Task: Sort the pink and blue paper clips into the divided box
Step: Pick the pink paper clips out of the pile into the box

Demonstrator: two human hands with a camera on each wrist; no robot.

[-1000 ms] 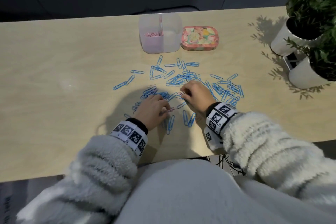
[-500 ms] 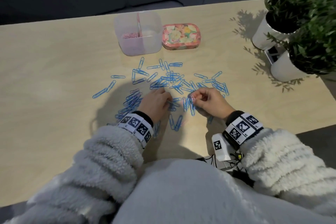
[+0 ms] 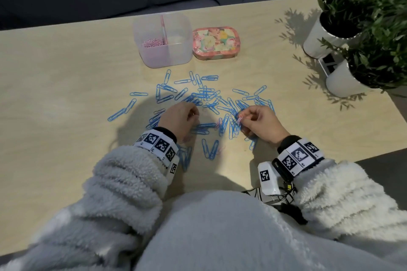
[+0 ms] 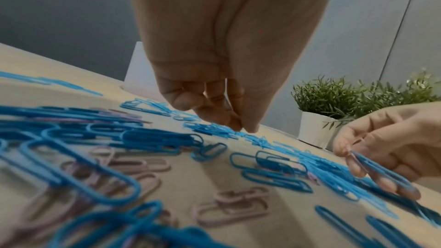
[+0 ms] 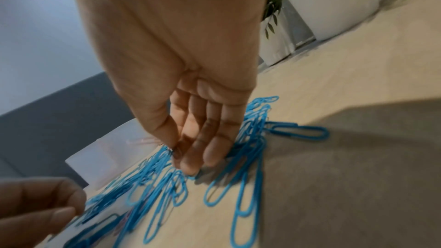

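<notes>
Many blue paper clips (image 3: 204, 97) lie scattered on the wooden table (image 3: 66, 72), and small pink ones (image 4: 233, 208) lie mixed in among them. The translucent divided box (image 3: 165, 57) stands behind the pile, with pink clips (image 3: 152, 42) in its left compartment. My left hand (image 3: 193, 116) hovers low over the left of the pile. Its fingers curl to the thumb (image 4: 243, 129), and no clip shows in them. My right hand (image 3: 241, 119) is raised just above the pile's right side. It pinches a pink clip (image 3: 240, 117) and a long blue clip (image 4: 381, 173).
A flowered tin (image 3: 215, 43) sits right of the box. Two white plant pots (image 3: 319, 37) (image 3: 343, 81) stand at the table's right edge. The table's near edge runs just under my wrists.
My right hand has come up off the pile and drawn to the right with clips pinched in it. My left hand stays over the left part of the pile.
</notes>
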